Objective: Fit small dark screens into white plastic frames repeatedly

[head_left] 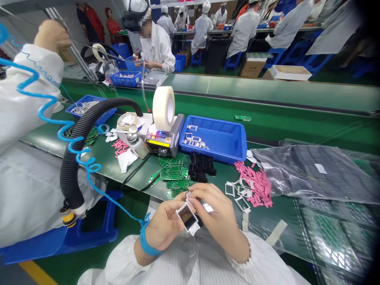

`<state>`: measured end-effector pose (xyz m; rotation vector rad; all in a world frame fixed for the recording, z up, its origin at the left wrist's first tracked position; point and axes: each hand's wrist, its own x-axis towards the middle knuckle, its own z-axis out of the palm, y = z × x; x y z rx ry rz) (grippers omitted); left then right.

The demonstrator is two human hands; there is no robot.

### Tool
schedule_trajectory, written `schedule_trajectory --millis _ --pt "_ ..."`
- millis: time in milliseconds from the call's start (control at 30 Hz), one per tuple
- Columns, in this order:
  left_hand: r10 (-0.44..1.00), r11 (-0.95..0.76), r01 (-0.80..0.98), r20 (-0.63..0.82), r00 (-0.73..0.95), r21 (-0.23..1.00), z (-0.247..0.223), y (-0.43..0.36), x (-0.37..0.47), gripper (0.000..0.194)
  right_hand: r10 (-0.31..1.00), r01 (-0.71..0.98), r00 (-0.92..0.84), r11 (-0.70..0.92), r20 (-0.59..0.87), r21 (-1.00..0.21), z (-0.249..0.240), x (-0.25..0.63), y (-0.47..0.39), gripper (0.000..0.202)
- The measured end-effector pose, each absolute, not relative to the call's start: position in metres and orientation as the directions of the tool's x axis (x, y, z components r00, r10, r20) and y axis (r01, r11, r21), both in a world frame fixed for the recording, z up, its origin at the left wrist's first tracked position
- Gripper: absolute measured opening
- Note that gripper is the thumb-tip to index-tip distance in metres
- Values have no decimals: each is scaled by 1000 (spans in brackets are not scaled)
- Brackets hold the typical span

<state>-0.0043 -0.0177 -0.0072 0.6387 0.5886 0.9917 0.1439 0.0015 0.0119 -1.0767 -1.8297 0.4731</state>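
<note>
A small white plastic frame with a dark display panel (188,219) is tilted in front of my body. My left hand (164,226), with a blue wrist strap (146,238), is closed around its left side, thumb on the near face. At the frame's upper end my right hand (219,213) pinches with thumb and fingers; a small white piece (208,207) shows by these fingers. What the right fingertips grip is partly hidden. Beyond my hands lie green circuit boards (173,173) and black parts (202,167). Several loose white frames (242,204) rest beside pink strips (257,186) on the right.
A blue bin (215,138) holds more white frames. Left of it, a tape roll (164,109) stands on a grey device (166,138), near a metal-topped bottle (137,144). A black hose (77,158) and blue coiled cord (86,158) cross the left. Plastic-wrapped sheets (308,170) lie right.
</note>
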Motion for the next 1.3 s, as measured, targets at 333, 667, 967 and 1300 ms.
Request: schedule_trajectory --millis 333,667,967,1300 --pt "875 459 -679 -160 457 572 -14 -8 -21 35 984 643 -177 103 -16 -759 -39 197 -8 19" --pt "649 691 -511 -127 750 511 1 -10 -3 41 833 -242 -545 -53 91 -969 0 177 -6 33" --pt "620 734 -509 -139 772 450 -3 -8 -10 39 899 -73 -361 237 247 -969 31 194 -6 30" --pt "542 824 -481 -170 823 300 -5 -11 3 33 569 216 -672 763 474 -609 53 189 11 13"
